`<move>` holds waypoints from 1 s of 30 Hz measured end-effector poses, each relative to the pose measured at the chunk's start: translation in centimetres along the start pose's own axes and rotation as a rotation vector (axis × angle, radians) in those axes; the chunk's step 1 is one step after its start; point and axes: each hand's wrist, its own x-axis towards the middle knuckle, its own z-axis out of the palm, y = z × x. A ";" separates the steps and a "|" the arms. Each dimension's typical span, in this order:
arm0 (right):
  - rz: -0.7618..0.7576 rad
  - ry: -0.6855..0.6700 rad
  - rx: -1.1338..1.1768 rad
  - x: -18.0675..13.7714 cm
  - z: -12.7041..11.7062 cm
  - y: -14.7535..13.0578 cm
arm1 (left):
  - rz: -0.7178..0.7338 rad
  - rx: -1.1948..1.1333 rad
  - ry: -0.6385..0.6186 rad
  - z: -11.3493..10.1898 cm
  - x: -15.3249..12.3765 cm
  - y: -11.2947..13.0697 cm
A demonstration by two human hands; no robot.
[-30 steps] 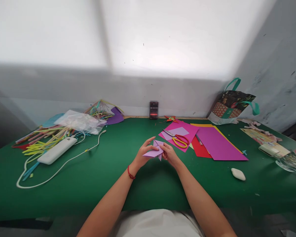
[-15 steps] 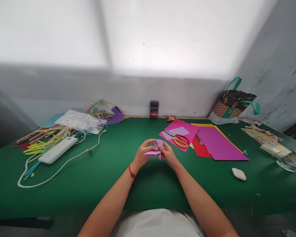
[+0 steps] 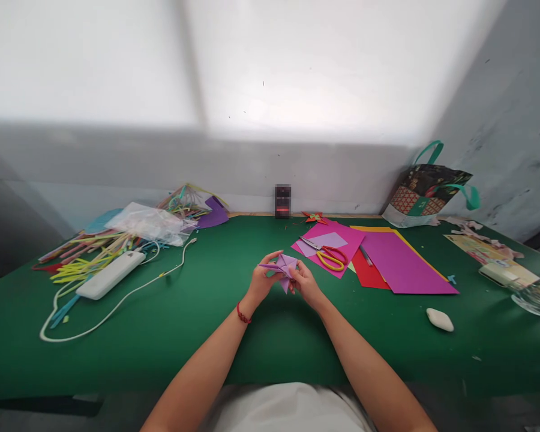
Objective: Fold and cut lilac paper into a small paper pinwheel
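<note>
A light purple folded paper piece (image 3: pixel 287 264) with pointed flaps is held between my two hands, above the green table (image 3: pixel 184 348). My left hand (image 3: pixel 261 281) pinches its left side, where one flap points left. On its right side, my right hand (image 3: pixel 306 285) grips it with the thumb on top; some of those fingers are hidden behind the paper. Another flap points down between the hands. Right of them, scissors with red and yellow handles (image 3: pixel 332 258) lie on magenta sheets (image 3: pixel 357 236) and a pale purple square (image 3: pixel 337 239).
Purple (image 3: pixel 409 264) and red sheets (image 3: pixel 369 276) lie to the right, with a white oval case (image 3: pixel 440 319) nearer me. A bag (image 3: pixel 427 189) stands behind. On the left are a white power strip (image 3: pixel 112 275), its cable, paper strips (image 3: pixel 78 264) and a plastic bag (image 3: pixel 148 222).
The folded paper has turned in my hands: its left flap sits higher and narrower, and the lower point has shifted left. Both hands keep their hold. The view has shifted slightly.
</note>
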 end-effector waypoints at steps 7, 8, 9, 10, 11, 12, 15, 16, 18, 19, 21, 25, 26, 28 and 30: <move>-0.032 0.005 -0.092 0.1 0.2 0.1 | -0.107 -0.092 0.015 0.4 0.2 -0.9; -0.048 0.013 -0.104 0.1 0.3 0.1 | -0.124 -0.103 0.016 0.5 0.2 -1.1; -0.063 0.023 -0.116 0.1 0.4 0.2 | -0.138 -0.108 0.017 0.6 0.2 -1.2; -0.075 0.033 -0.129 0.0 0.5 0.3 | -0.150 -0.111 0.016 0.6 0.2 -1.3; -0.085 0.045 -0.141 0.0 0.6 0.4 | -0.159 -0.111 0.016 0.7 0.2 -1.4; -0.093 0.055 -0.151 0.0 0.7 0.5 | -0.161 -0.112 0.018 0.7 0.2 -1.5; -0.113 0.076 -0.169 0.0 0.9 0.6 | -0.117 -0.119 0.050 0.6 0.3 -1.8; -0.119 0.076 -0.171 0.0 0.9 0.6 | -0.103 -0.121 0.056 0.6 0.3 -1.8; -0.127 0.067 -0.174 0.0 0.9 0.6 | -0.102 -0.122 0.050 0.6 0.3 -1.8; -0.130 0.061 -0.174 -0.1 1.0 0.7 | -0.113 -0.122 0.044 0.6 0.2 -1.8; -0.138 0.052 -0.177 -0.1 1.1 0.7 | -0.134 -0.131 0.049 0.7 0.1 -1.6; -0.161 0.049 -0.190 -0.4 1.4 0.9 | -0.156 -0.175 0.078 1.0 -0.4 -1.0; -0.167 0.050 -0.194 -0.5 1.5 1.0 | -0.167 -0.187 0.075 1.1 -0.5 -0.9; -0.175 0.054 -0.199 -0.6 1.6 1.0 | -0.183 -0.200 0.076 1.2 -0.7 -0.7; -0.178 0.053 -0.200 -0.7 1.6 1.0 | -0.191 -0.206 0.088 1.2 -0.7 -0.7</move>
